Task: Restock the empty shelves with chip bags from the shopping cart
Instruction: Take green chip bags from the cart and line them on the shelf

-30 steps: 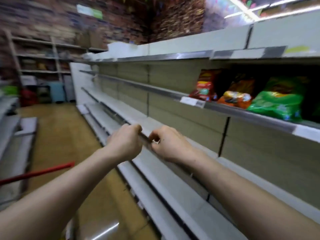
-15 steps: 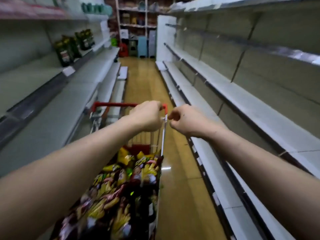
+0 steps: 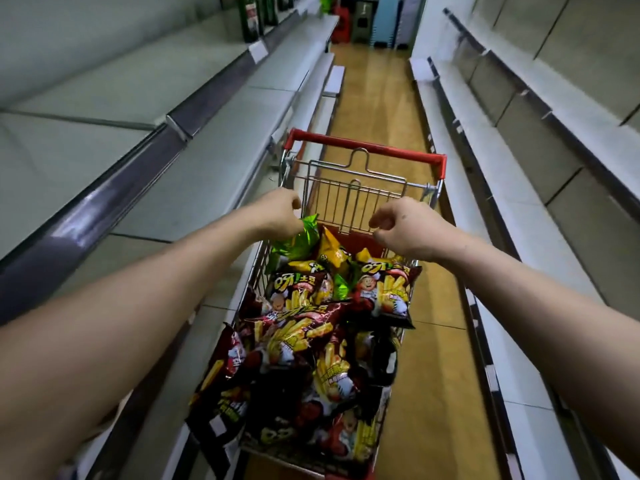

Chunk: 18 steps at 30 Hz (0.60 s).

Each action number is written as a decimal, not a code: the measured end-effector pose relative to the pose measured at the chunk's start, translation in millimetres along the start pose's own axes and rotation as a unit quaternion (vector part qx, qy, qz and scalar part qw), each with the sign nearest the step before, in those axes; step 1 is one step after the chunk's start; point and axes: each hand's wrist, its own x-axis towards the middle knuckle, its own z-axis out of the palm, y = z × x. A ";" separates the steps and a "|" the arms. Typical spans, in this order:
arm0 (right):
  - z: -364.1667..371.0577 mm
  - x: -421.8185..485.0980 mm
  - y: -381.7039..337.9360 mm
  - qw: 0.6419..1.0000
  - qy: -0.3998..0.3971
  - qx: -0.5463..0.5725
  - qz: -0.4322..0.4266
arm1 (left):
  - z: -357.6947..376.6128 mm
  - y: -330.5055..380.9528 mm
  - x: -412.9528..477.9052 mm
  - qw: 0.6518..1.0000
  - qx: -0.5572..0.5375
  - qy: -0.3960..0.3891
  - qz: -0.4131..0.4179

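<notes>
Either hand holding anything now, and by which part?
Right hand holds nothing, fingers loosely curled over the cart. Left hand sits at the top edge of the green chip bag; whether it grips cannot be told.

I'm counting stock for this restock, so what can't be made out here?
All in the head view:
1. Left hand: its own back hides the fingertips, so any grip on the crinkly green foil chip bag is unclear.
2. Lower bags in the wire shopping cart: buried under the dark red fry-print chip bags.
3. Dark green glass bottles, left shelf: cut off by the top edge, labels blurred.
</notes>
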 end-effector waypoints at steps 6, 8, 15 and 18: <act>17.6 34.2 14.7 1.000 -0.019 0.004 0.006 | 22.7 -18.9 39.4 0.996 -0.051 -0.012 -0.070; 22.4 50.6 19.9 1.000 -0.030 0.007 -0.002 | 34.1 -21.3 55.2 0.994 -0.059 -0.025 -0.091; 46.6 124.7 36.4 0.996 -0.071 0.022 -0.052 | 63.8 -35.3 115.8 0.979 -0.083 -0.029 -0.182; 61.8 155.5 37.0 0.993 -0.100 0.021 -0.064 | 77.5 -50.8 143.1 0.971 -0.097 -0.012 -0.216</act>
